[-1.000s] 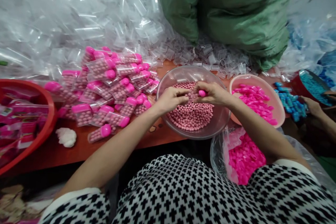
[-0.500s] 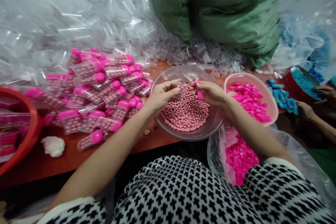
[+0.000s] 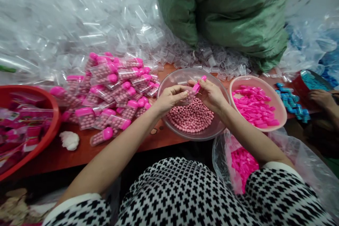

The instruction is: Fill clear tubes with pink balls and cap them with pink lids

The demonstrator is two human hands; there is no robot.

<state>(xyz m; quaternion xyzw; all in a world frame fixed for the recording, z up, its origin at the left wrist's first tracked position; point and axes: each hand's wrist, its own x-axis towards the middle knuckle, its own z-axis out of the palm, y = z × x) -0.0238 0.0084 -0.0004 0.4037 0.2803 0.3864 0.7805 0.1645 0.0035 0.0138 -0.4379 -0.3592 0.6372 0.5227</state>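
Since half a second ago I see right hand tilt pink cap onto left hand's tube, both pinching; many capped tubes piled left, beads remaining.

Orange-brown table; green sack & clear plastic heap at back, bright even light.

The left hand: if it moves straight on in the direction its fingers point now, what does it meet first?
Most likely the pink cap held by the right hand; the left hand points right across the clear bowl, though depth is unclear.
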